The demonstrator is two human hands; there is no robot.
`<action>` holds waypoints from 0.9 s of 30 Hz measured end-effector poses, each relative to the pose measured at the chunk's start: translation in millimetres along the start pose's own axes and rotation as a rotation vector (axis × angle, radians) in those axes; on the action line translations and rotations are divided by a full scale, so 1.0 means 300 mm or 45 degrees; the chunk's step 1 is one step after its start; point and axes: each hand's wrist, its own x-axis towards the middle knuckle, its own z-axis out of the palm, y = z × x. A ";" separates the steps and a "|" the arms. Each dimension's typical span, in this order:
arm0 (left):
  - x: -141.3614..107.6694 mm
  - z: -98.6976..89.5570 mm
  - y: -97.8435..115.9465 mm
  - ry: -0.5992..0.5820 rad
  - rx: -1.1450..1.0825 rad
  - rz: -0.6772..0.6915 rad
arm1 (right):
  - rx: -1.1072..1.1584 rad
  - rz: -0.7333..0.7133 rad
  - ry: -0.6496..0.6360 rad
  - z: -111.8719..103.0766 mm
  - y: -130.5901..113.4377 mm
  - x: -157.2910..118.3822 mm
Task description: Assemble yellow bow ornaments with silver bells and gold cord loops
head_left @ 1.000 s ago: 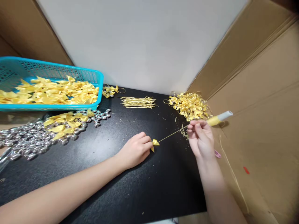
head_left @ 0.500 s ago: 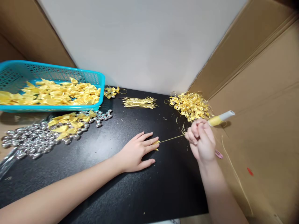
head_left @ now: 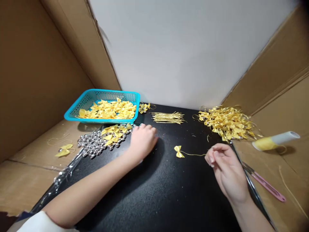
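A yellow ribbon bow [head_left: 179, 151] lies on the black tabletop [head_left: 154, 193], with a thin gold cord [head_left: 195, 155] running from it to the right. My right hand [head_left: 228, 170] pinches the far end of that cord between thumb and fingers. My left hand [head_left: 143, 141] is at the right edge of a spread of silver beads [head_left: 93, 143], its fingers curled down toward the table. Its fingertips are hidden, so whatever is in them cannot be seen. Several loose yellow bows [head_left: 113, 134] lie on top of the beads.
A blue basket [head_left: 103, 121] of yellow bows stands at the back left. Cut gold cords [head_left: 167, 117] lie behind my hands. At the right are a heap of finished bows [head_left: 227, 122], a grey-and-yellow tube [head_left: 277, 140] and a pink-handled cutter [head_left: 267, 187]. Cardboard walls enclose both sides.
My left hand has lifted off the bow and moved left to the beads. The bow is uncovered, its cord now slack, with my right hand still pinching the end. The view has shifted left.
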 end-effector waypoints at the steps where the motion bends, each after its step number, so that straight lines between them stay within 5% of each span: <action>1: 0.020 -0.012 -0.032 -0.011 0.091 -0.083 | -0.039 0.017 -0.018 0.007 0.014 -0.005; 6: 0.096 0.024 -0.140 -0.065 0.139 -0.145 | -0.146 0.107 -0.085 0.026 0.073 -0.013; 12: 0.126 0.086 -0.159 -0.161 0.083 -0.239 | -0.200 0.185 -0.077 0.034 0.100 -0.010; 22: 0.090 0.005 -0.128 -0.052 -0.168 -0.194 | -0.208 0.177 -0.100 0.057 0.106 -0.013; 24: 0.075 0.000 -0.082 -0.048 -0.431 -0.097 | -0.194 0.172 -0.148 0.067 0.104 -0.018; 27: 0.033 0.023 0.022 -0.388 -1.683 -0.149 | -0.164 0.170 -0.204 0.086 0.101 -0.034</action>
